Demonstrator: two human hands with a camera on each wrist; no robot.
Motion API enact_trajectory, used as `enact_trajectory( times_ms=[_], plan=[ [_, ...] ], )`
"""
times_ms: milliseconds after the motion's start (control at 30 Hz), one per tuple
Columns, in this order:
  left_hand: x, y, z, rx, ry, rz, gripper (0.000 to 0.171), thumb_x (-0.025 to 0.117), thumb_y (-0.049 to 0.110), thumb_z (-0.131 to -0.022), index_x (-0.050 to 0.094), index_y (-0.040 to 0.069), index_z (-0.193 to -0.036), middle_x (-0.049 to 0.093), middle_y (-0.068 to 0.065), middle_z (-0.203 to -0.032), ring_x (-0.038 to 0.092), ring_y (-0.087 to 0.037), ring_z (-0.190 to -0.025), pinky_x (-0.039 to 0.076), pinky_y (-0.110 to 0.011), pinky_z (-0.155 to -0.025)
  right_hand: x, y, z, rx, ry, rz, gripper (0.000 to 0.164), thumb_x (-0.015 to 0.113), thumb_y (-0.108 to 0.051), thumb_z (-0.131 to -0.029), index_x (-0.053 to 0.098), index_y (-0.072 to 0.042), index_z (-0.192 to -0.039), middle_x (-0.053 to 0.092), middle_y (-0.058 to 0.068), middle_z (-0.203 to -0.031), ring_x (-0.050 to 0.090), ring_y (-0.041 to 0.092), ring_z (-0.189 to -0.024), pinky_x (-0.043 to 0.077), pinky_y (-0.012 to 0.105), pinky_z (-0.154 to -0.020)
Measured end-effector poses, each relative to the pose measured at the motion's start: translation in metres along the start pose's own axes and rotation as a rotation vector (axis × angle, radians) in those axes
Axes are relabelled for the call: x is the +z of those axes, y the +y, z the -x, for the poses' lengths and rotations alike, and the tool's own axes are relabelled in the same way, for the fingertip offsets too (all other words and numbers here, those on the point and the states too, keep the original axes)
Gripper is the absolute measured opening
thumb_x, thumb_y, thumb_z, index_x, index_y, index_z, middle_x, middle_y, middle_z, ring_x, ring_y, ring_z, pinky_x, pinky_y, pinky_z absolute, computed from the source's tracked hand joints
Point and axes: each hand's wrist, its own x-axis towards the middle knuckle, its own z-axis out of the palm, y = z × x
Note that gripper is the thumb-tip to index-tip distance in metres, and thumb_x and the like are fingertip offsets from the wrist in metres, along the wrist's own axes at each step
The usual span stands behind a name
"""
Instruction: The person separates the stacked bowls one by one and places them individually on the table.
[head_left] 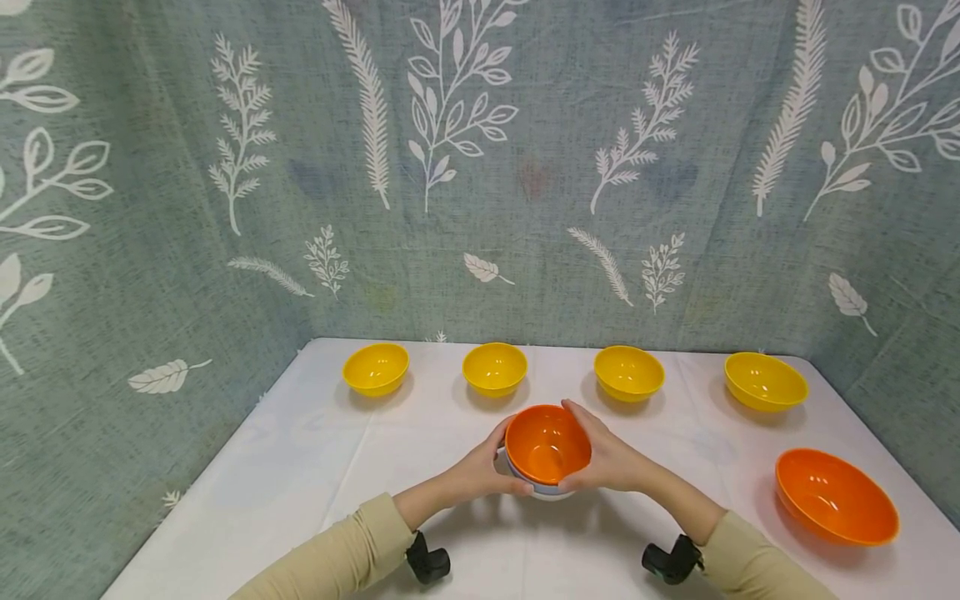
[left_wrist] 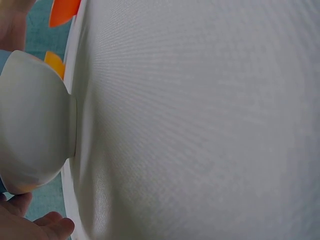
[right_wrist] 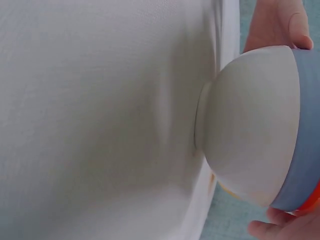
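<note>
Between both hands is a nested stack of bowls: an orange bowl (head_left: pixel 549 446) on top, a blue-grey bowl (right_wrist: pixel 305 125) under it, and a white bowl (left_wrist: pixel 35 120) outermost. My left hand (head_left: pixel 480 471) grips the stack's left side, thumb at the near side and fingers toward the back. On the right side, my right hand (head_left: pixel 603 454) holds it the same way, fingers around the rim. The stack stands upright, at or just above the cloth; whether its base touches cannot be told. Its shadow falls on the near side.
Four-sided white cloth covers the table (head_left: pixel 315 467). Along its back edge stand several yellow bowls (head_left: pixel 377 369), spaced in a row. A wider orange bowl (head_left: pixel 836 498) sits at the right. Patterned green curtain (head_left: pixel 525 250) encloses the back and sides.
</note>
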Motion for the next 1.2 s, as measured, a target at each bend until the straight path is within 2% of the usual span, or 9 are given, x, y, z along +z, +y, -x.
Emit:
enact_trajectory(
  times_ms=[300,500,800,1033,1200],
  plan=[
    [0.0,0.001,0.001,-0.006,-0.007,0.006,0.098,0.077,0.042,-0.07,0.019,0.019,-0.145,0.034,-0.001,-0.144,0.032,-0.026,-0.131,0.031,-0.052,-0.102,0.001,0.0,-0.004,0.007,-0.013,0.013,0.115,0.082,-0.035,-0.063,0.01,0.002,-0.144,0.026,0.02,-0.144,0.031,0.036,-0.125,0.04,0.053,-0.095],
    [0.0,0.002,0.001,-0.007,-0.006,0.008,0.098,0.076,0.044,-0.07,0.019,0.018,-0.145,0.034,-0.001,-0.144,0.032,-0.026,-0.131,0.031,-0.051,-0.103,0.003,0.0,-0.005,0.008,0.014,0.037,0.112,0.082,-0.035,-0.062,0.014,0.003,-0.143,0.028,0.017,-0.143,0.032,0.032,-0.125,0.041,0.051,-0.095],
    [-0.001,0.0,0.0,0.001,-0.018,0.027,0.095,0.076,0.042,-0.071,0.019,0.023,-0.145,0.033,0.001,-0.144,0.031,-0.024,-0.131,0.03,-0.052,-0.103,0.004,-0.002,-0.003,0.026,0.057,0.026,0.109,0.081,-0.032,-0.062,0.016,0.001,-0.143,0.028,0.016,-0.144,0.034,0.031,-0.125,0.042,0.05,-0.094],
    [0.0,0.001,0.001,-0.024,-0.008,0.011,0.102,0.076,0.046,-0.069,0.015,0.018,-0.147,0.031,-0.002,-0.146,0.031,-0.026,-0.132,0.029,-0.051,-0.104,-0.004,-0.008,-0.002,0.002,0.088,0.062,0.11,0.08,-0.037,-0.062,0.016,0.002,-0.143,0.028,0.017,-0.145,0.033,0.033,-0.126,0.041,0.052,-0.095],
    [-0.001,0.001,0.001,-0.008,-0.011,0.03,0.102,0.077,0.045,-0.069,0.016,0.017,-0.146,0.028,-0.005,-0.148,0.03,-0.027,-0.132,0.029,-0.052,-0.104,-0.016,-0.015,0.004,-0.026,0.113,0.06,0.109,0.08,-0.035,-0.064,0.015,0.002,-0.143,0.03,0.017,-0.144,0.035,0.033,-0.125,0.04,0.052,-0.095]
  ],
)
